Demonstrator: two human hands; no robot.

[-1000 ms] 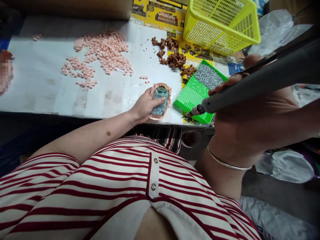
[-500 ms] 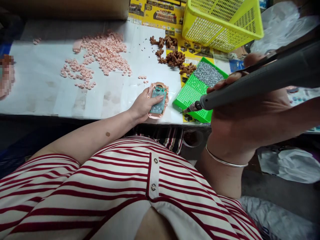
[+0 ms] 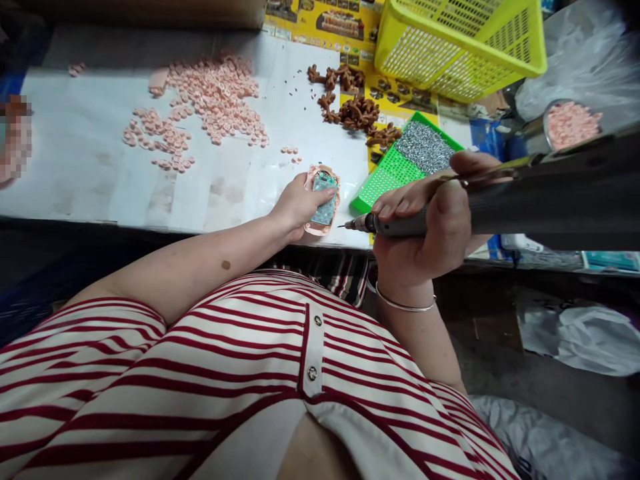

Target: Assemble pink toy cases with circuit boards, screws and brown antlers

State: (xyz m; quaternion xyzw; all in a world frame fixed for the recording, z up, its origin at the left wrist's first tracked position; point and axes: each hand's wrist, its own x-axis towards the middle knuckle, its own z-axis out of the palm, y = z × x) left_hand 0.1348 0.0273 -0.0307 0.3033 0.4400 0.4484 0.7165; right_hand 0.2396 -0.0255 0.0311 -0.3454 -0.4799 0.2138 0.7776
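Observation:
My left hand (image 3: 296,205) grips a pink plastic casing (image 3: 316,229) near the table's front edge, its thumb lying across the green circuit board (image 3: 324,208) inside. In my right hand (image 3: 425,233) is a dark electric screwdriver (image 3: 400,225), held nearly level. Its thin bit points left and ends just right of the casing, apart from it. Behind the screwdriver, a green perforated basket (image 3: 383,181) holds many small silvery screws (image 3: 425,148) at its far end; my right hand covers part of the basket's near side.
Small pink ring-like pieces (image 3: 220,100) are heaped on the white table covering (image 3: 95,153). Brown plastic parts (image 3: 357,112) lie behind the casing. A yellow basket (image 3: 450,70) stands at the back right, near a bowl of pink pieces (image 3: 573,125). Another person's hand (image 3: 14,143) shows at far left.
My right hand has come down and left with the screwdriver, from over the green basket's front corner to beside the casing. My left hand keeps its grip on the casing.

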